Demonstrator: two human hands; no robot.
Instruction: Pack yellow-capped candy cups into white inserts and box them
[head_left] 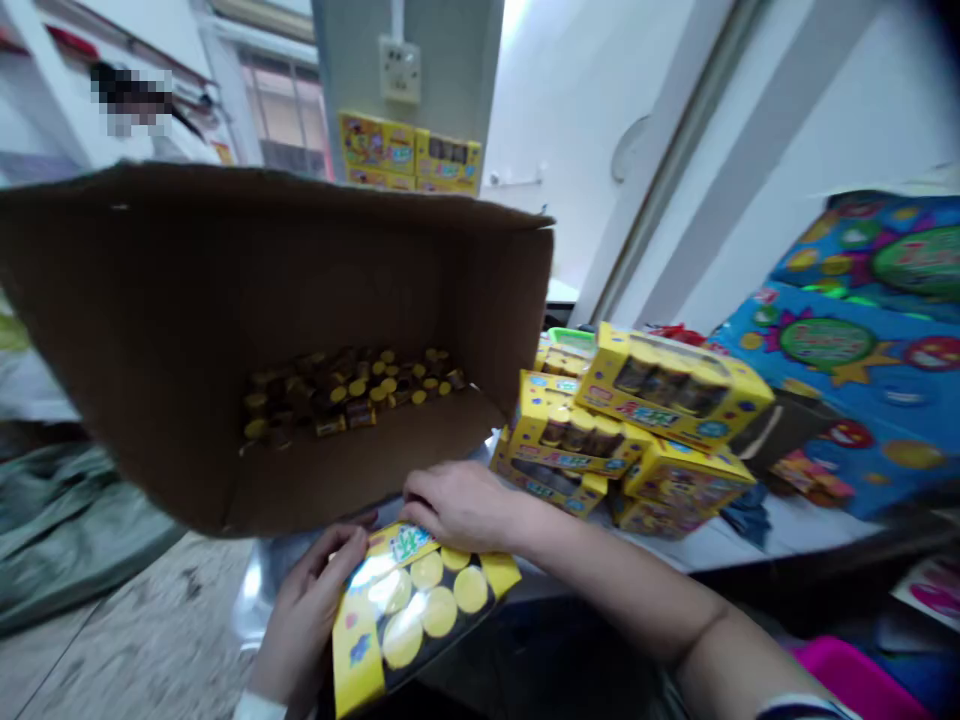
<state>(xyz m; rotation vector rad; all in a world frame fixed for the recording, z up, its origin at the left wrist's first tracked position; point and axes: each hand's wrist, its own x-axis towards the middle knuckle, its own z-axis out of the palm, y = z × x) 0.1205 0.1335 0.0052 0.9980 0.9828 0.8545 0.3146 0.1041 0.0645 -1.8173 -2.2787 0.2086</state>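
Watching from my remote post through the head camera: the yellow box (420, 610) is low in view, just in front of the open mouth of a large brown carton (337, 270), its clear window turned up and showing rows of round yellow caps. My left hand (315, 600) has a closed grip on the box's left side, thumb along the upper edge. My right hand (457, 505) lies at the far edge by the printed label, fingers bent and touching; I cannot tell whether that grip is pinched tight or only resting there. Carton lies on its side, opening toward me; small yellow-capped jars (360, 390) are strewn loose inside, some tipped over. To the right of the carton I note a stack of similar yellow packs (577, 430) on the white desk (787, 535), the upper one set askew. Beyond them, blue printed cartons (847, 350) lean at the far right. Farther back, more yellow packages (409, 150) stand piled before a grey pillar, below a wall socket (400, 70). Green sheeting (75, 520) lies rumpled on the left, above the speckled floor (150, 640). Lower right corner: something bright pink (855, 680), partly cut off.
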